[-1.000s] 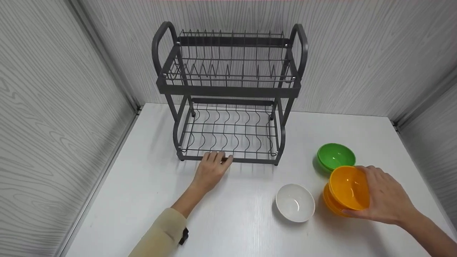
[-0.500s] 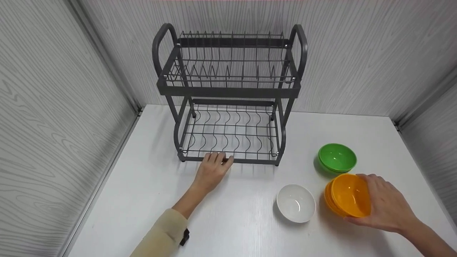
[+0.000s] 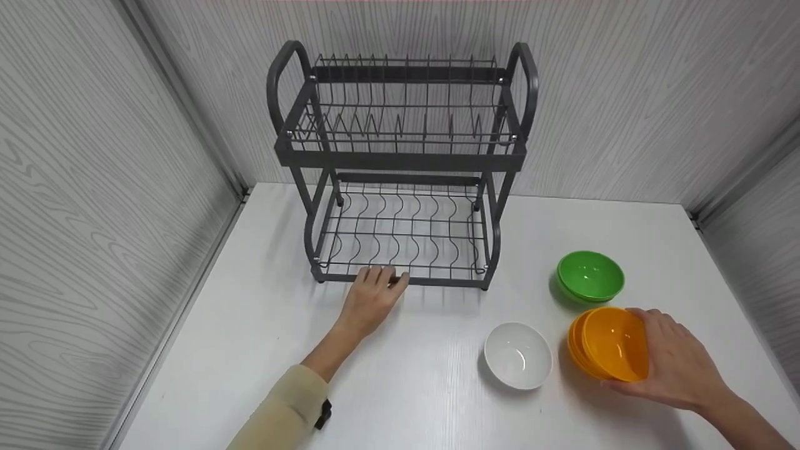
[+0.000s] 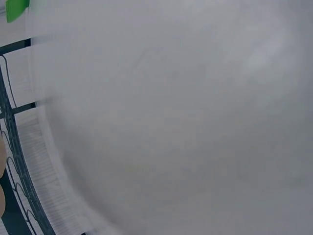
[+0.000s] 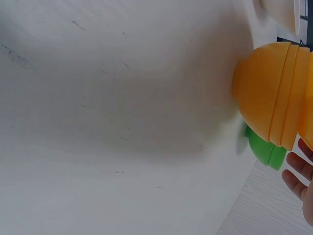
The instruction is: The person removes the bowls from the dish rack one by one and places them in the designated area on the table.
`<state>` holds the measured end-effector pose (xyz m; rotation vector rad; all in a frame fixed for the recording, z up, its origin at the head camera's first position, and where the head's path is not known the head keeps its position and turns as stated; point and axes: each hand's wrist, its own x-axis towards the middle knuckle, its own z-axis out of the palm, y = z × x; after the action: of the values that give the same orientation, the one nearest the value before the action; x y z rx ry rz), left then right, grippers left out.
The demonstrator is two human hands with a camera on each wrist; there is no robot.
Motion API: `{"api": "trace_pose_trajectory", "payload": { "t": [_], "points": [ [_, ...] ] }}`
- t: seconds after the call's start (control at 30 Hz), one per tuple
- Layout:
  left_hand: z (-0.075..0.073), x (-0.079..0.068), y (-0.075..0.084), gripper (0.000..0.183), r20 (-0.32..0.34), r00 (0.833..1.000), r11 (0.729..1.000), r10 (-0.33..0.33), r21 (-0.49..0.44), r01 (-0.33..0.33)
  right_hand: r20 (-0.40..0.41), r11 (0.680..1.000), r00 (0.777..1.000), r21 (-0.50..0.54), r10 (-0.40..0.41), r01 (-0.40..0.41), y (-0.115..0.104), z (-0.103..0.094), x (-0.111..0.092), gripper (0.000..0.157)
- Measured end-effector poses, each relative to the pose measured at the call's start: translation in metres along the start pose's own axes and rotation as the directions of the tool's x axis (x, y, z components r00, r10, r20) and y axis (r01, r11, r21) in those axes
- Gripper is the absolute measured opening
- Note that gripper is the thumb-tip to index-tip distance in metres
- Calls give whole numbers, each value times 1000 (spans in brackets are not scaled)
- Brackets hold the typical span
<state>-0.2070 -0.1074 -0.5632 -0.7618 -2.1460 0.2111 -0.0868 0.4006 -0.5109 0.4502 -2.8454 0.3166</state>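
Note:
In the head view, my right hand (image 3: 678, 362) holds an orange bowl (image 3: 617, 344) by its right side, fingers at the far rim and thumb at the near side. That bowl is tilted and overlaps a stack of orange bowls (image 3: 579, 353); the right wrist view shows the stack (image 5: 264, 93) side-on, its rims close together. My left hand (image 3: 370, 303) grips the front rail of a dark two-tier dish rack (image 3: 400, 161), fingers over the lower tier's edge. A white bowl (image 3: 517, 356) stands left of the orange stack, and green bowls (image 3: 590, 275) are nested behind it.
The white table (image 3: 425, 387) is bounded by grey wood-grain panels on the left (image 3: 75, 237), back and right. Both wire tiers of the rack hold no dishes. Curved handles (image 3: 528, 87) rise at the rack's upper sides.
My right hand and its orange bowl have come down and toward me, closer against the orange stack. My left hand keeps its grip on the rack.

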Motion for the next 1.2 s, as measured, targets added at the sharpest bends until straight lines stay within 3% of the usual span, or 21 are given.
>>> {"api": "trace_pose_trajectory", "payload": {
  "t": [0.47,0.77,1.2],
  "points": [
    [1,-1,0,20,13,1000,1000,-1,-12,2,30,1000,999,0,24,-24,3,3,5,123],
    [2,1,0,17,-18,1000,1000,-15,-14,15,1,1000,1000,7,16,-16,6,9,5,123],
    [3,0,0,16,-37,999,1000,-7,-22,6,108,997,992,20,69,-71,5,14,5,122]
  ]
}}
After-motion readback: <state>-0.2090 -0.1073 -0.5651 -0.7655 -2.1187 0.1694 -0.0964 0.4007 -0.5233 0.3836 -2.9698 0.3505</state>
